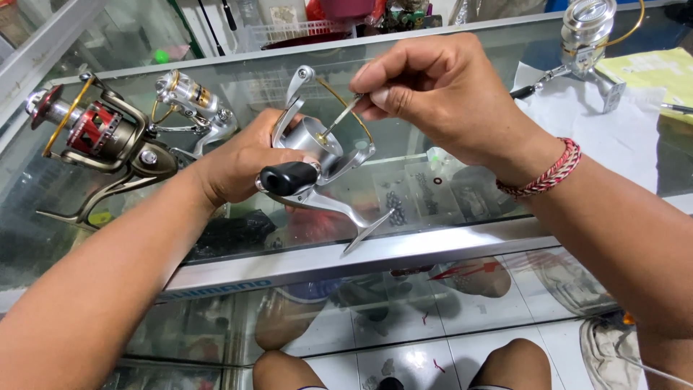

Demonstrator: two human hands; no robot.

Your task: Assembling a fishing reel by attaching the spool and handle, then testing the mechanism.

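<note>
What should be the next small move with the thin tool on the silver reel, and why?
Probably a slight turn or press of the thin metal tool in place. The right hand pinches it with its tip at the centre of the silver reel, which the left hand grips above the glass counter.

Bright, even daylight on my feed. Glare streaks the glass table (462, 238) toward 11 o'clock; hands sharp, edges slightly bowed, shadows soft.
</note>
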